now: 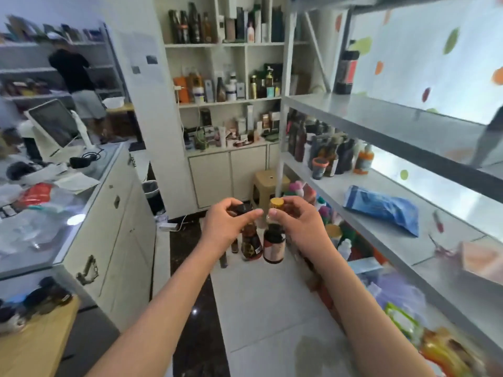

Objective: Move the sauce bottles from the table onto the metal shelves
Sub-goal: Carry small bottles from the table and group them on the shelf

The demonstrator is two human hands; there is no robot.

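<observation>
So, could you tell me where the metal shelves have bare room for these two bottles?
The middle shelf is bare between the bottle cluster and the blue bag. The upper shelf is mostly bare. The far end is crowded.

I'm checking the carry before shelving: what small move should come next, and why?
Probably swing both bottles right toward the metal shelf. The left hand grips the black-capped bottle, the right hand the yellow-capped one, both in mid-air.

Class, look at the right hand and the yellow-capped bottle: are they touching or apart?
Touching. The head view shows the right hand with its fingers wrapped around the neck of the yellow-capped bottle, just under the cap, holding it up in the air.
</observation>
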